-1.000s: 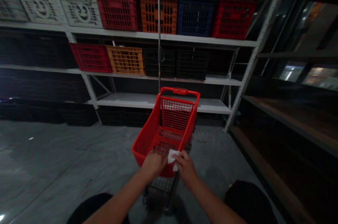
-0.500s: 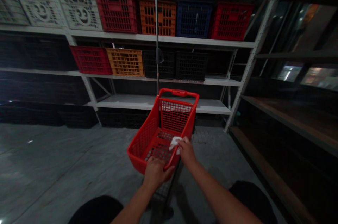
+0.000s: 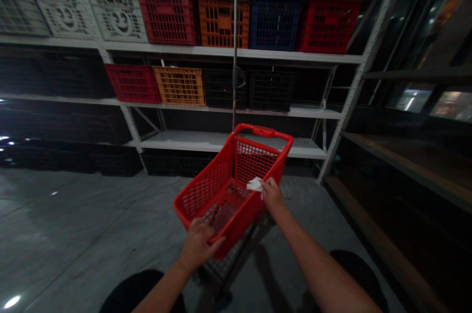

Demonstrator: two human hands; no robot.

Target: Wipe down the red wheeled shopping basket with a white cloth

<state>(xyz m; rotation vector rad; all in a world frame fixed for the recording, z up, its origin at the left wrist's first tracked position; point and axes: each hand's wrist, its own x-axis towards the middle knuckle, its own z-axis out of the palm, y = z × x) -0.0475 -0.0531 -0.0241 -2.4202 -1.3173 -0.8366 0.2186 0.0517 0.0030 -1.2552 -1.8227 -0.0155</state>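
Observation:
A small red plastic shopping cart [image 3: 206,180] stands on the floor in front of me, its handle end toward the shelves. My left hand [image 3: 200,242] grips the rim at the near end, fingers over the inside and thumb along the outer edge. On the right-hand rim, farther up, my right hand [image 3: 272,194] pinches a white cloth or tissue [image 3: 255,184] against the edge. A thin metal pole [image 3: 235,37] rises beside the cart's handle. The cart's wheels below are mostly in shadow.
White metal shelving [image 3: 206,140] spans the back, carrying red, orange, blue, black and white plastic crates [image 3: 223,21]. Dark shelves [image 3: 405,170] run along the right. Grey floor [image 3: 92,214] lies to the left, and my knees show below.
The cart has turned, its near end swinging left and its handle right. My right hand and the white cloth have slid along the rim toward the handle. My left hand still grips the near end.

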